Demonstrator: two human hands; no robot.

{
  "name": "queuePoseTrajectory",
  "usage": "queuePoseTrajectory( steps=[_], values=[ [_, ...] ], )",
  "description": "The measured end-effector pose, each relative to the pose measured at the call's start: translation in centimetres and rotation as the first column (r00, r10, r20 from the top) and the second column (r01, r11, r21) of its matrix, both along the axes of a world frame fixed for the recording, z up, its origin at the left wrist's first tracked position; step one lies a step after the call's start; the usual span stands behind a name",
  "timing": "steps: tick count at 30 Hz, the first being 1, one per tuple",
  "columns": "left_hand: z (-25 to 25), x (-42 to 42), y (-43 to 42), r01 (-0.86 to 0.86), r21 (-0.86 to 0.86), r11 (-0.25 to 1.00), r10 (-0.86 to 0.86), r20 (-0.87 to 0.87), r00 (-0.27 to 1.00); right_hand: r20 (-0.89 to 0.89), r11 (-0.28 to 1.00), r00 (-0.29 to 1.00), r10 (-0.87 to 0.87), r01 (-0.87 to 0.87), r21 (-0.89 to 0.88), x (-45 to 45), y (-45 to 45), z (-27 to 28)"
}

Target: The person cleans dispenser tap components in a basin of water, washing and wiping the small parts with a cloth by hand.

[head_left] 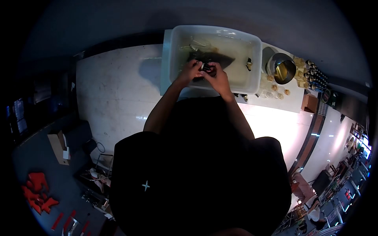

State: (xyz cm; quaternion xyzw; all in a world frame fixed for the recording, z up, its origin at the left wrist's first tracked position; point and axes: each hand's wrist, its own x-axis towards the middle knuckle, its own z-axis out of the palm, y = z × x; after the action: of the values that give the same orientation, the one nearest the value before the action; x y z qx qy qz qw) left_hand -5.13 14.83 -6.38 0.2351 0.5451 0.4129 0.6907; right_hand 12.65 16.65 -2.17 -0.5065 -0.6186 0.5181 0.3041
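My left hand (191,72) and my right hand (216,76) come together over a white plastic tub (255,74) holding cloudy, yellowish liquid. Both hands have their fingers closed on a small dark object (205,67) with a pale end; its kind is too small to make out, and fingers cover part of it. Just beyond them a dark, cloth-like piece (222,59) lies in the liquid. Clear pieces that look like glass or plastic (195,44) sit near the tub's back left. A small black and brass-coloured part (249,64) lies apart at the right side.
Right of the tub stand a shiny metal bowl (284,70), several small clear bottles with tan tops (274,87), and rows of dark-topped bottles (315,76). More small dark parts (244,97) lie by the tub's near edge. A cardboard box (309,103) stands farther right.
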Motion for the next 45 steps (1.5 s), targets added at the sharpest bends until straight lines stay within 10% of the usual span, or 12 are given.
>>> queuePoseTrajectory(
  steps=[10,23,32,45],
  values=[
    [0.1,0.3,-0.3,0.15,0.131,0.98,-0.125,-0.179,0.976,0.014,0.987,0.999,-0.034,0.031,0.16,0.0,-0.4,0.8],
    [1.3,0.2,-0.4,0.157,0.301,0.941,-0.169,0.015,0.986,0.202,0.851,0.963,-0.178,0.047,0.523,-0.1,-0.9,0.8],
    [0.2,0.0,-0.6,0.232,0.461,0.856,-0.235,-0.053,0.971,0.221,0.885,0.972,-0.083,-0.03,0.464,0.2,-0.9,0.3],
    [1.9,0.9,-0.5,0.196,0.254,0.947,-0.215,0.048,0.975,0.251,0.911,0.953,-0.167,0.052,0.41,0.2,-1.1,0.1]
  ],
)
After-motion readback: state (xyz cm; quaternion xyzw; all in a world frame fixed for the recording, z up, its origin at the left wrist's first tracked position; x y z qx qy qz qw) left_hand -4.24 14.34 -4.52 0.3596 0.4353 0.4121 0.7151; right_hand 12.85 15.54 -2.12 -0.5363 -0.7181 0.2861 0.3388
